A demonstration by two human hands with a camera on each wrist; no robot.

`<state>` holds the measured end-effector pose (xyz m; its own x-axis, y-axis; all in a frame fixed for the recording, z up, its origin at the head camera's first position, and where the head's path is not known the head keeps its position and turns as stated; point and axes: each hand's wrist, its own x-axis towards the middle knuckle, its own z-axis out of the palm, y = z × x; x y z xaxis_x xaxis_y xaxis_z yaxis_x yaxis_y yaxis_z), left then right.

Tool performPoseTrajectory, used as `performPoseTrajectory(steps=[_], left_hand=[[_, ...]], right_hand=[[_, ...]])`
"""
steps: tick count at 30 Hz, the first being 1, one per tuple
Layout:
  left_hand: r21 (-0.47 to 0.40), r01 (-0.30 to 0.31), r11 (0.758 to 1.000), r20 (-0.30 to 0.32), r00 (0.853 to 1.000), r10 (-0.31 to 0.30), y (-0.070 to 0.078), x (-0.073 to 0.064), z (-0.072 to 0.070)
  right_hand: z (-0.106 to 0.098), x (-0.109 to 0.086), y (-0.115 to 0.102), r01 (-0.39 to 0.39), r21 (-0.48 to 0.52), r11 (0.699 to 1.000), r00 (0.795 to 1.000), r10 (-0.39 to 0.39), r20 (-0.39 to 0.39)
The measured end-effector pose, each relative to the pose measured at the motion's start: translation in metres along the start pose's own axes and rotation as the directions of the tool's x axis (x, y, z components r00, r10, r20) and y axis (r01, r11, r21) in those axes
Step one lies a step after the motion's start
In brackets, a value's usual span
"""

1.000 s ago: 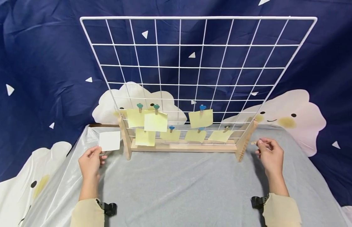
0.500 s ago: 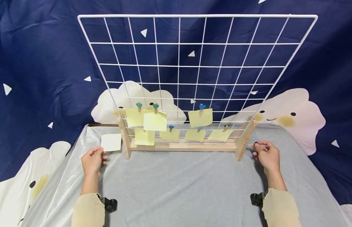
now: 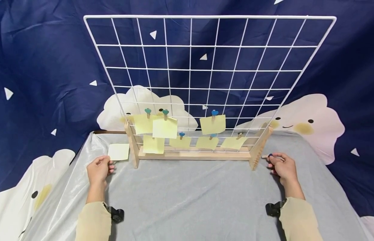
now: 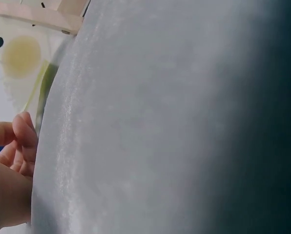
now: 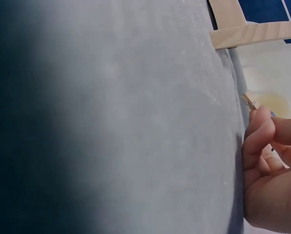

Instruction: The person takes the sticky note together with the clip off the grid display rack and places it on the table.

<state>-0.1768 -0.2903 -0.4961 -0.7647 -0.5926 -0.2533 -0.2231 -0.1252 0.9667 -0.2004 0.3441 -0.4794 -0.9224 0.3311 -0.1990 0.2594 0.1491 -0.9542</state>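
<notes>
My left hand (image 3: 98, 170) pinches a pale yellow sticky note (image 3: 119, 152) by its lower left corner, left of the rack's wooden foot. In the left wrist view that note (image 4: 36, 87) appears nearly edge-on beyond the fingertips. Right of the rack, my right hand (image 3: 284, 167) pinches a small wooden clothespin (image 3: 265, 156) with a dark blue end between thumb and fingers. The tip of this clothespin (image 5: 249, 100) pokes past the fingers in the right wrist view. Between the hands stands a white wire grid (image 3: 190, 70) with several notes (image 3: 164, 128) clipped to its lower part.
Wooden feet (image 3: 260, 147) and a crossbar (image 3: 194, 156) hold the grid up on a grey cloth-covered table (image 3: 187, 197). Heart-topped clothespins (image 3: 214, 113) hold the notes. Behind hangs a dark blue curtain (image 3: 54, 50) with clouds and white triangles.
The left hand has shifted slightly right, and its note now lies flatter and looks yellower. My right hand has moved a little left and down, its clothespin now pointing towards the rack.
</notes>
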Motion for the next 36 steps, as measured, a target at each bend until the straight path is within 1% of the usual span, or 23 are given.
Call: performPoseTrajectory(steps=[4,9,14,17,24,30,33,36], left_hand=[[0.000,0.008,1.000,-0.013,1.000,-0.008,0.002,0.003,0.001],[0.043,0.001,0.999,-0.006,1.000,-0.001,0.003,0.004,0.002],[0.052,0.000,0.999,-0.020,1.000,0.001,0.002,0.006,0.004],[0.047,0.008,0.999,-0.023,1.000,-0.006,0.002,0.007,0.005],[0.076,0.026,0.997,-0.029,0.999,-0.024,0.001,0.004,0.003],[0.068,0.019,0.997,-0.033,0.999,-0.017,0.000,0.003,0.004],[0.054,0.019,0.998,-0.040,0.999,-0.017,0.000,0.003,0.004],[0.057,0.014,0.998,-0.046,0.999,-0.011,0.000,0.003,0.004]], right_hand=[[0.001,0.002,0.002,0.007,-0.015,1.000,1.000,-0.006,0.004],[0.001,0.004,0.003,0.011,-0.056,0.998,1.000,-0.010,0.015],[0.000,0.006,0.005,0.004,-0.057,0.998,1.000,-0.002,0.028],[0.000,0.008,0.006,-0.010,-0.054,0.998,1.000,0.011,0.012],[0.001,0.008,0.006,-0.047,-0.066,0.997,0.999,0.046,-0.012],[0.000,0.009,0.006,-0.074,-0.082,0.994,0.997,0.072,-0.029],[0.000,0.010,0.007,-0.079,-0.093,0.993,0.996,0.075,-0.037],[-0.001,0.011,0.007,-0.081,-0.094,0.992,0.996,0.077,-0.040]])
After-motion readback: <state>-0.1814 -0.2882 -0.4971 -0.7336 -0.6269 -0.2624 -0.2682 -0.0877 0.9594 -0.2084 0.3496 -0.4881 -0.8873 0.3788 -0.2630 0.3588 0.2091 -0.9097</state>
